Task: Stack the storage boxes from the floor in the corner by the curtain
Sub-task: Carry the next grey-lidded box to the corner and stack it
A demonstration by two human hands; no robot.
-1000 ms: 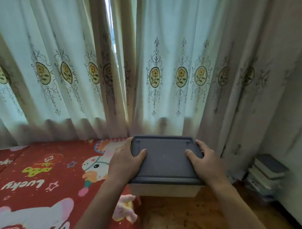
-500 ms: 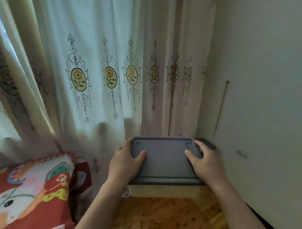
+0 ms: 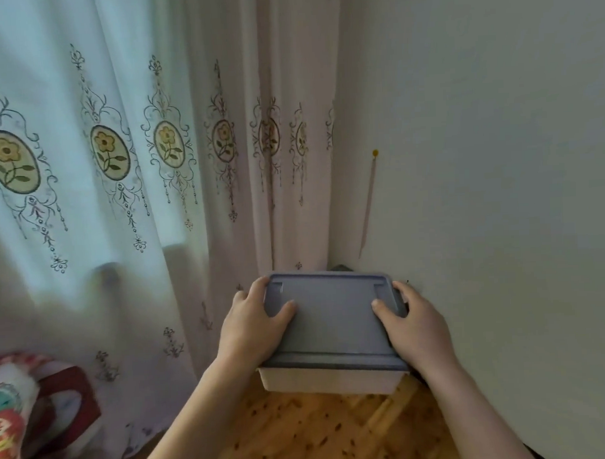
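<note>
a storage box [image 3: 333, 379] with a pale, translucent body and a grey-blue lid [image 3: 331, 317] is held up off the wooden floor [image 3: 322, 431], low in the middle of the view and close to the corner where the curtain [image 3: 155, 165] meets the wall [image 3: 497, 154]. the lid sits flat on the box and faces up toward the camera, its far edge pointing into the corner.

the left hand [image 3: 251, 325] grips the left end of the box: its thumb lies across the top of the lid and the fingers wrap around the left edge. the right hand [image 3: 416, 323] grips the right end in the same way, thumb on the lid, fingers curled down over the side nearest the wall. both forearms reach in from the bottom of the frame.

just behind the far right corner of the lid, a small dark edge [image 3: 340, 268] shows against the base of the wall; what it belongs to cannot be told.

the curtain is pale and sheer, printed with oval flower medallions and hanging ornaments, and falls in folds down to the floor. on the wall, a yellow-headed pin [image 3: 375, 153] holds a thin strand that hangs down at a slant. at the lower left, the edge of a red patterned mat [image 3: 13, 421] with cartoon figures comes into view, blurred.
</note>
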